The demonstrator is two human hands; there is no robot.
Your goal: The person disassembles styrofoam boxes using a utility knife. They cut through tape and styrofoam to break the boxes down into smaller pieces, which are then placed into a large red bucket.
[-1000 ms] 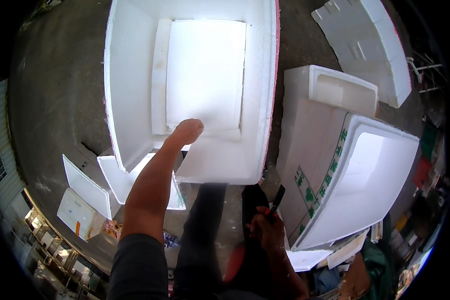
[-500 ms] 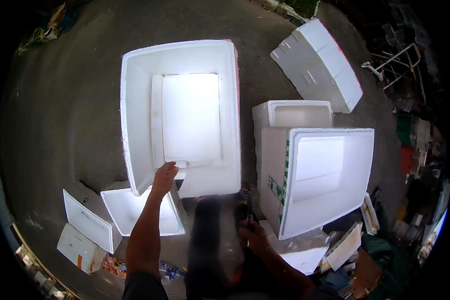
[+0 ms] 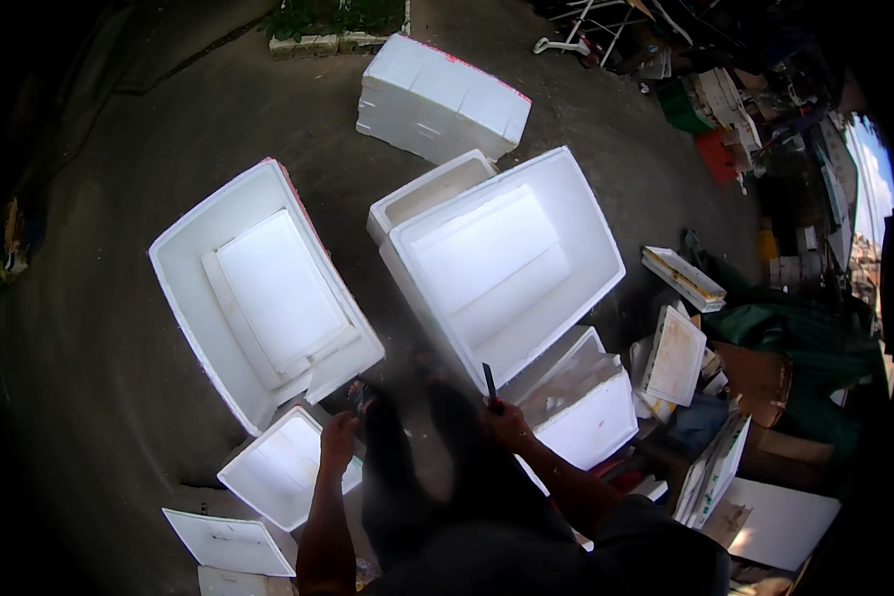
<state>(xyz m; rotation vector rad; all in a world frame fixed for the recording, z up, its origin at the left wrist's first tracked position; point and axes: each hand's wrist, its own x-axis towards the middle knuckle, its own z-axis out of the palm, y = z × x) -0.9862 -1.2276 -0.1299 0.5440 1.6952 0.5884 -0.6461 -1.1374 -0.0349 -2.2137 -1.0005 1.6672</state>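
Observation:
My right hand point(image 3: 508, 425) grips a dark, narrow knife point(image 3: 490, 383), its blade pointing up and away from me. Just past it stands a large open white foam box point(image 3: 487, 382). My left hand point(image 3: 339, 438) is closed, fingers curled; whether anything is inside them is hidden. It hangs over the edge of a smaller white foam box point(image 3: 278, 472). Beyond that, a large foam box point(image 3: 191, 308) with a notched near corner holds flat white foam pieces point(image 3: 283, 283), touched by neither hand.
A closed-looking white foam box point(image 3: 437, 99) lies at the far side, and another open one point(image 3: 429, 194) sits behind the large right box. Broken foam point(image 3: 591, 417), cardboard point(image 3: 755, 382) and a green tarp point(image 3: 795, 328) crowd the right. Foam lids point(image 3: 230, 541) lean at lower left.
My view has swung to the right. My left hand has drawn back from the notched corner of the large foam box. The knife in my right hand now shows clearly, raised.

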